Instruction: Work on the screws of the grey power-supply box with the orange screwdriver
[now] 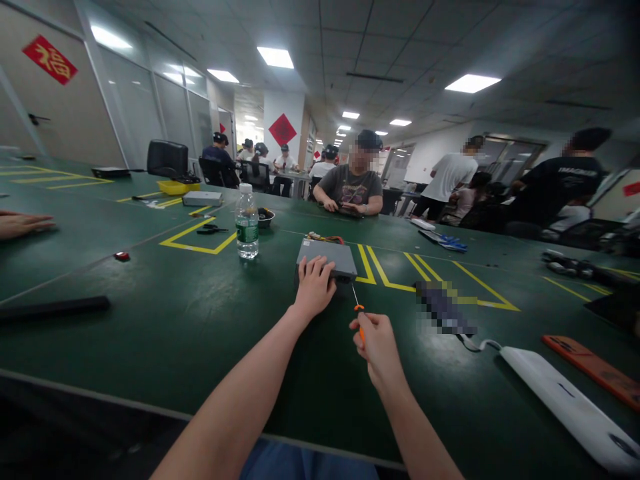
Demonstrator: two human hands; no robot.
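A flat grey metal box (334, 258) lies on the green table (150, 313) in front of me, with coloured wires (324, 237) behind it. My left hand (314, 285) rests on the box's near left corner, fingers spread flat. My right hand (377, 341) is closed round the orange handle of a small screwdriver (357, 303). Its thin shaft points up toward the box's near edge. The tip sits just short of the box.
A water bottle (247, 222) stands left of the box, a small dark bowl (265, 217) behind it. A white power strip (570, 400) and an orange tool (593, 369) lie at right. A long black bar (53, 309) lies at left. A person (353, 180) sits opposite; another person's hand (23, 223) rests far left.
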